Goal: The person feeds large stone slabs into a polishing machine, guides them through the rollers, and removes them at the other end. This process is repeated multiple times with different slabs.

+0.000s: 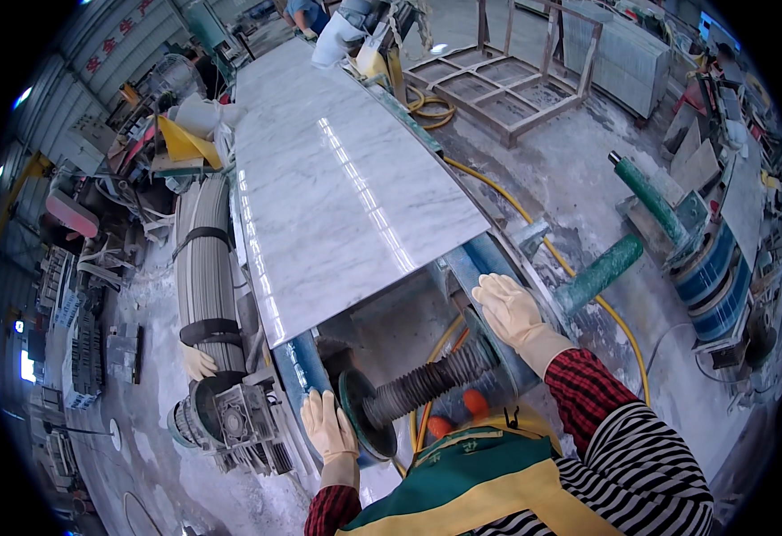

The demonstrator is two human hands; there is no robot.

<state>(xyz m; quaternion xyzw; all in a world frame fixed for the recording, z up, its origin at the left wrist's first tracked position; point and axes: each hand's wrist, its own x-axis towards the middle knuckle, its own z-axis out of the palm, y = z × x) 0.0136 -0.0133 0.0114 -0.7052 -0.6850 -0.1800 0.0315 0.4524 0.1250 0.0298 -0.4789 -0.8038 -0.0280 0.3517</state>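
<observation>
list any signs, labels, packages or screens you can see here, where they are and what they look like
Wall sign: top left, on the grey corrugated wall; a slanted row of red characters.
Apron print: bottom centre, on the person's green apron with its yellow band; a small yellow mark near the top edge.
Bright panels: far left edge; small glowing patches, too blurred to tell if they are screens.
No packages that I can make out.

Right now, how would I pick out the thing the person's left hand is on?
Find the big white marble slab on the machine bed. Below its near edge, the gloved left hand rests on a dark green round disc. Alone among the blue frame parts, it carries a black ribbed bellows.
</observation>
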